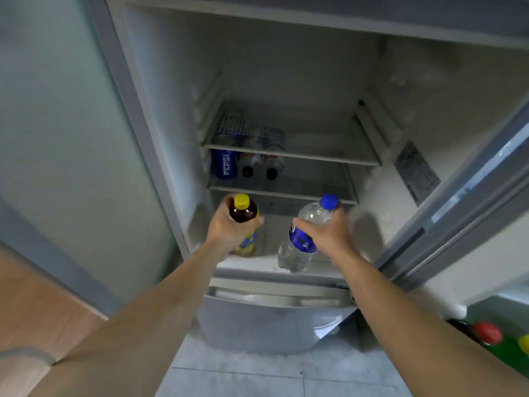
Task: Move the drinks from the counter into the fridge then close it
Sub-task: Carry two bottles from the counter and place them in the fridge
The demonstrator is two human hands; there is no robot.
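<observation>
Inside the open fridge [177,116], both hands were busy: left hand [229,229] wrapped around a yellow-capped iced tea bottle [243,213], right hand [329,233] gripping a blue-capped water bottle [303,239], both bottles held low by the bottom compartment. Further back on the wire shelf [315,184] sat a Pepsi can [224,164] next to two dark-capped bottles [259,164] lying on their sides.

A: Fridge [286,81] layout?
B: Can [224,164] left on middle shelf [315,193], two lying bottles [259,164] right of it. Tea bottle [243,213] left, water bottle [303,239] right, both in front, lower.
</observation>
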